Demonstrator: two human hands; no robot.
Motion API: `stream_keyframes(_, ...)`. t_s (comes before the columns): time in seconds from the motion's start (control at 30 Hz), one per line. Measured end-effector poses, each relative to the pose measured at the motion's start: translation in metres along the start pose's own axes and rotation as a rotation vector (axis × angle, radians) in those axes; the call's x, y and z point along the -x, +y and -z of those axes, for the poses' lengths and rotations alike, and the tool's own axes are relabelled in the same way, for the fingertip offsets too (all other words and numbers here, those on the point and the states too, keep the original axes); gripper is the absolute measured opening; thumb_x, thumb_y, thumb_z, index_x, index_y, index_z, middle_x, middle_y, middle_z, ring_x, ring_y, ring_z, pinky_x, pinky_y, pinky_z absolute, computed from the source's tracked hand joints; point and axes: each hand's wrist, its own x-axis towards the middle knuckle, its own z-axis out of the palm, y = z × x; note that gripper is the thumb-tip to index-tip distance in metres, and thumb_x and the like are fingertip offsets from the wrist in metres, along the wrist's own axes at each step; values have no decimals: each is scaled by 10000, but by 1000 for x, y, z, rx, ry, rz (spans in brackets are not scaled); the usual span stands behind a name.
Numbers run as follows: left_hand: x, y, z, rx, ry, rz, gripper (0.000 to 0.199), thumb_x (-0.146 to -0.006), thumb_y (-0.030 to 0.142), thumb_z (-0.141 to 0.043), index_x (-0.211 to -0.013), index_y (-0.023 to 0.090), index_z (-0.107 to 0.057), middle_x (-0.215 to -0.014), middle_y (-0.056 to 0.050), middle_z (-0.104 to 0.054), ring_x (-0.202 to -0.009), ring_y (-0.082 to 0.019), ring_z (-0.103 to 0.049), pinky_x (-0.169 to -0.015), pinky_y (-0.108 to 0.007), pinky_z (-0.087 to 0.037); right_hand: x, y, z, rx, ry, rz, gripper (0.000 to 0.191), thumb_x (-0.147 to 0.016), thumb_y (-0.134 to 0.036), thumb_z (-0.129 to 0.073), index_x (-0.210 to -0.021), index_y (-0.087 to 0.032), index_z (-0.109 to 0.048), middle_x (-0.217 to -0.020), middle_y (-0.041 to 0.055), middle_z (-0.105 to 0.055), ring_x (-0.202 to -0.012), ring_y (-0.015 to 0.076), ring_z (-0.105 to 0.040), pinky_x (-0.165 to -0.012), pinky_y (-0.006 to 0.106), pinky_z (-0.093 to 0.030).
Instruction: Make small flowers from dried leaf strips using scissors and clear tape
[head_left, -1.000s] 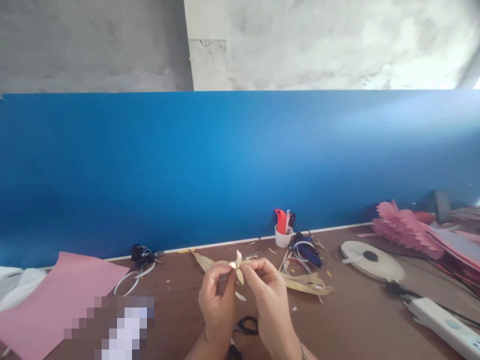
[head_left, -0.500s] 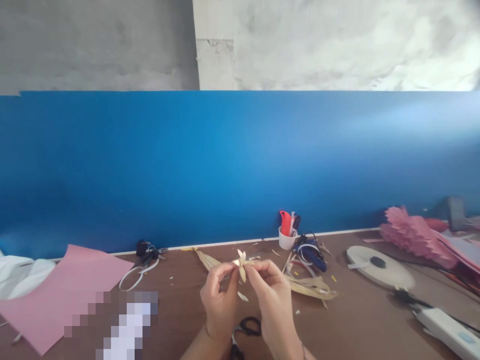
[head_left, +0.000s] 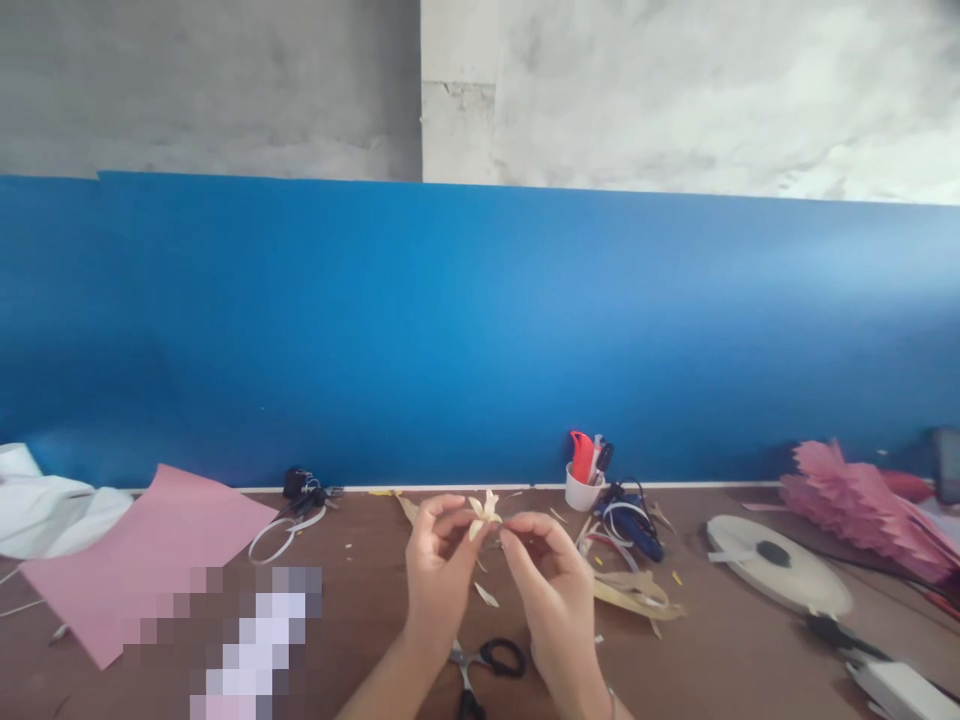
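Note:
A small cream flower (head_left: 484, 513) with several pointed petals is held up over the brown table, between my two hands. My left hand (head_left: 441, 570) pinches it at its lower left with thumb and fingertips. Just to the right of the flower, the thumb and forefinger of my right hand (head_left: 556, 575) are pressed together; what they hold, if anything, is too small to make out. Scissors with black handles (head_left: 502, 658) lie on the table below and between my wrists. Dry tan husk strips (head_left: 634, 594) lie right of my right hand.
A white cup (head_left: 582, 490) holds a red tool and pens by the blue partition (head_left: 450, 330). Pink paper (head_left: 161, 560) and white cloth lie left, near black items with a white loop. A round white reel (head_left: 780, 565), a white device and pink pleated paper (head_left: 862, 500) are right.
The flower has turned and tilted in my fingers. My right fingertips have moved slightly away from its centre. The view has shifted a little, and more of the scissors shows between my wrists.

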Motion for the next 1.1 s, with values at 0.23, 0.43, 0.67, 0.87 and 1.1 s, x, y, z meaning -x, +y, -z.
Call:
stream_keyframes(0.23,-9,13,2,96,-221,148,358,-665,268,-774,-900,194,-514,-669,2,-702,-653,-160,-666,-695,-287,-502,-16,-1,12,120,-172,218,55,-788,-238,-650,-802,-216,-602,-771,10,-592,-708,172,-560,-626,272,-449)
stream_keyframes(0.43,-11,23,3,104,-296,219,349,-628,256,-803,-834,189,-530,-668,3,-695,-596,-129,-618,-620,-241,-462,-22,-9,18,170,-320,272,80,-809,-221,-616,-730,-221,-627,-756,21,-578,-738,193,-552,-649,296,-436)
stream_keyframes(0.67,-11,31,2,71,-322,299,326,-606,262,-818,-794,190,-562,-627,22,-681,-591,-117,-618,-639,-229,-458,-26,-10,21,115,-388,160,102,-785,-271,-661,-697,-222,-659,-803,24,-557,-738,184,-534,-624,275,-421)
stream_keyframes(0.87,-9,33,1,123,-308,331,359,-595,250,-823,-810,184,-543,-620,14,-678,-579,-127,-624,-647,-268,-493,-29,-4,23,-199,-505,-86,164,-752,-347,-711,-672,-213,-659,-853,16,-501,-759,174,-518,-695,298,-464)
stream_keyframes(1.1,-7,36,0,72,-309,269,343,-626,240,-801,-805,190,-513,-618,21,-676,-567,-106,-609,-613,-226,-464,-29,-1,23,-133,-458,-32,128,-735,-302,-735,-650,-220,-685,-862,14,-507,-830,176,-510,-742,277,-436)
